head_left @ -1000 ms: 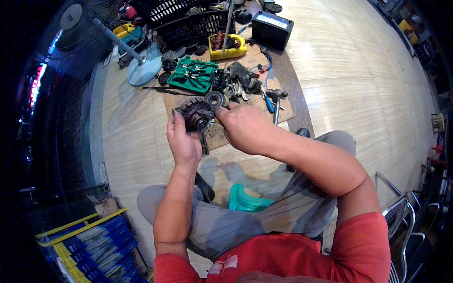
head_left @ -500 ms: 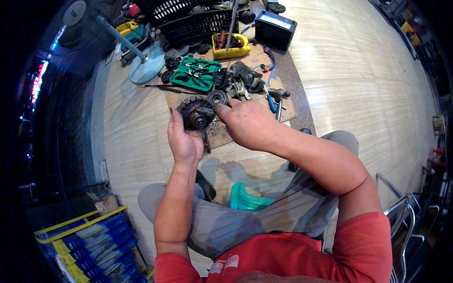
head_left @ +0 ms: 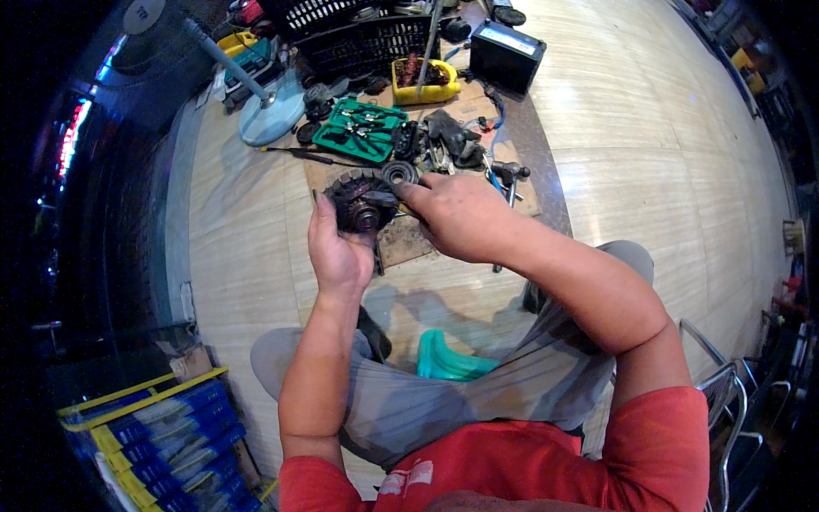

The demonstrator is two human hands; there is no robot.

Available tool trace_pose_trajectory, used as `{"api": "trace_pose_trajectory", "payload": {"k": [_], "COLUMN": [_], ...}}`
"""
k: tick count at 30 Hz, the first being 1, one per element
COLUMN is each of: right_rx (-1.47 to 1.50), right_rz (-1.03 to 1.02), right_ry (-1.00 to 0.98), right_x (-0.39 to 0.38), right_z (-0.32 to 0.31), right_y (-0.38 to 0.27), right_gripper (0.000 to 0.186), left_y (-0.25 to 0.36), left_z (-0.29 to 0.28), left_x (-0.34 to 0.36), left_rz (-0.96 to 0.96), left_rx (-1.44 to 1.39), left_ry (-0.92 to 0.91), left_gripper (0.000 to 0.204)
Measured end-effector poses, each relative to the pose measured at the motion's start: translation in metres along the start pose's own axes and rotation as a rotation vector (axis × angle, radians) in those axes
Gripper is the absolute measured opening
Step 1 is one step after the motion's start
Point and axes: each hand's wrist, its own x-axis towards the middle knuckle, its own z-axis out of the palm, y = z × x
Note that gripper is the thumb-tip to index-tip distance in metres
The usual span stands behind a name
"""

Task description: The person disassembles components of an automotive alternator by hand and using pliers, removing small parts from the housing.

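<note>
My left hand [head_left: 339, 256] supports a dark, greasy rotor [head_left: 363, 203] from its left side and below, thumb up along its edge. The rotor has fin-like blades round its rim and a round shaft end facing me. My right hand [head_left: 465, 218] is closed, its blackened fingertips pinched at the rotor's right edge; whatever they grip is hidden. Just beyond those fingertips is a grey ring-shaped part [head_left: 399, 173], like a bearing. Behind it lies an open green tool case [head_left: 358, 130] with several black-handled tools.
Stained cardboard [head_left: 409, 243] lies under the work. A hammer [head_left: 510, 172] and a dark glove [head_left: 454, 136] are to the right. Farther back stand a cut yellow container [head_left: 426, 92], a black battery [head_left: 508, 55], black crates [head_left: 367, 44] and a fan base [head_left: 271, 111].
The whole view has shifted slightly. Both hands stay at the rotor, the right one a little farther right and away from me.
</note>
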Motion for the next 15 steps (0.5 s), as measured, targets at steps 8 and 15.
{"api": "trace_pose_trajectory", "payload": {"k": [8,15], "right_rx": [-0.053,-0.022], "right_rz": [-0.071,-0.057], "right_ry": [0.107,0.116], "right_x": [-0.007,-0.013], "right_z": [0.001,0.0], "right_y": [0.005,0.007], "right_gripper": [0.027,0.028], "left_y": [-0.003,-0.006], "left_z": [0.003,0.006], "left_x": [-0.002,-0.002], "left_rz": [0.032,0.004], "left_rx": [0.036,0.051], "left_ry": [-0.016,-0.046], "left_gripper": [0.046,0.045]}}
